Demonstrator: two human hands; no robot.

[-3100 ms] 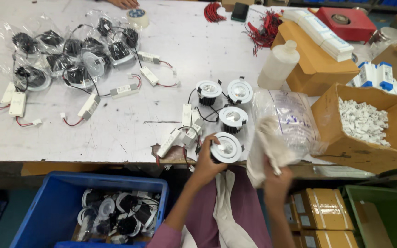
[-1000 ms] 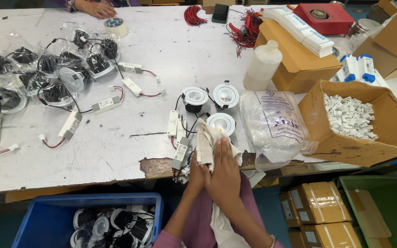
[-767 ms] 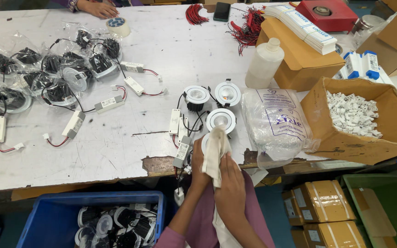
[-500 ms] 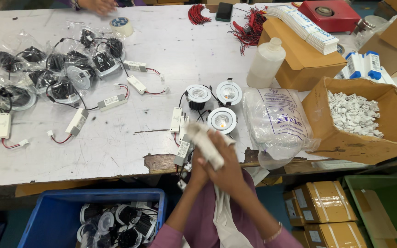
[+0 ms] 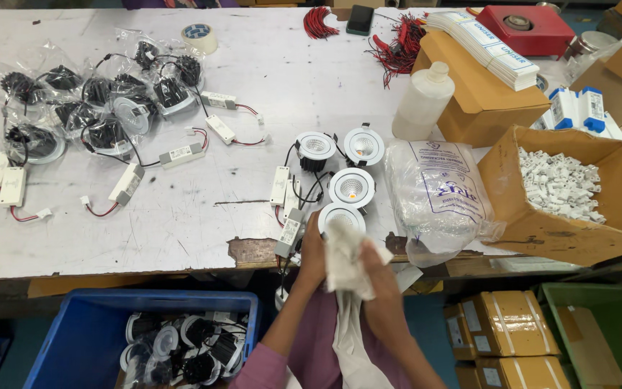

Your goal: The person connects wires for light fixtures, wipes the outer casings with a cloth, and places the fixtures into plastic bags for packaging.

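Note:
My left hand (image 5: pixel 312 253) grips a round white downlight (image 5: pixel 341 216) at the table's front edge. Over that light my right hand (image 5: pixel 379 282) presses a white cloth (image 5: pixel 341 253), and the cloth hangs on down over my lap. Just beyond stand three more white downlights (image 5: pixel 351 187), (image 5: pixel 363 145), (image 5: pixel 315 146). Black wires run from them to small white driver boxes (image 5: pixel 289 229). The held light's lower half is hidden by the cloth.
Bagged black fixtures (image 5: pixel 120 115) and loose drivers lie at the left. A clear plastic bag (image 5: pixel 439 194), a white bottle (image 5: pixel 422 101) and a cardboard box of white connectors (image 5: pixel 560 181) stand to the right. A blue bin of lights (image 5: pixel 138 337) sits below the table edge.
The cloth and both hands have moved from just below the table edge up onto the nearest downlight. The camera has shifted slightly.

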